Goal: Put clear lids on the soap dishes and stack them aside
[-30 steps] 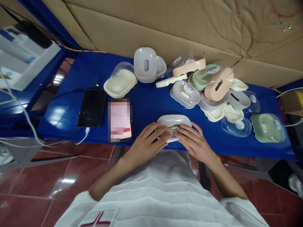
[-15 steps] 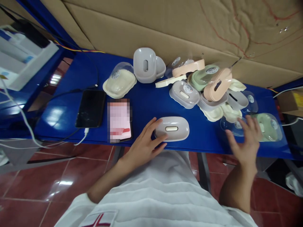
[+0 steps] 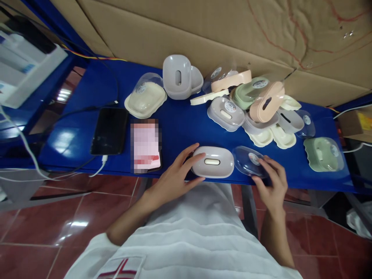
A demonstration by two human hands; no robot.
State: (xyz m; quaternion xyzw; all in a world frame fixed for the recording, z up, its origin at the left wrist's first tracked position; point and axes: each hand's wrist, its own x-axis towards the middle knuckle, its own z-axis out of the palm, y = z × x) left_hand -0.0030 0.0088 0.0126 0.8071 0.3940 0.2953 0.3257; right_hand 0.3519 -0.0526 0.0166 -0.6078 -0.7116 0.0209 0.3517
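A grey oval soap dish (image 3: pixel 225 159) with a pale bar in its middle slot lies at the front edge of the blue table. My left hand (image 3: pixel 177 175) grips its left end, fingers on the rim and thumb at the near side. Just right of the dish is a clear plastic lid (image 3: pixel 243 159) with a round sticker. My right hand (image 3: pixel 273 183) pinches that lid at its right end. Lid and dish lie close side by side, the lid off the dish.
Soap dishes in grey, cream, peach and green crowd the back right, including a peach piece (image 3: pixel 270 102). A green covered dish (image 3: pixel 316 157) stands far right. On the left lie a black phone (image 3: pixel 109 131), a lit phone (image 3: pixel 145 145) and cables. Cardboard (image 3: pixel 174 27) lines the back.
My right hand has moved left from beside the green dish, bringing the clear lid up to the grey dish. My left hand stays on the dish, which has shifted slightly.
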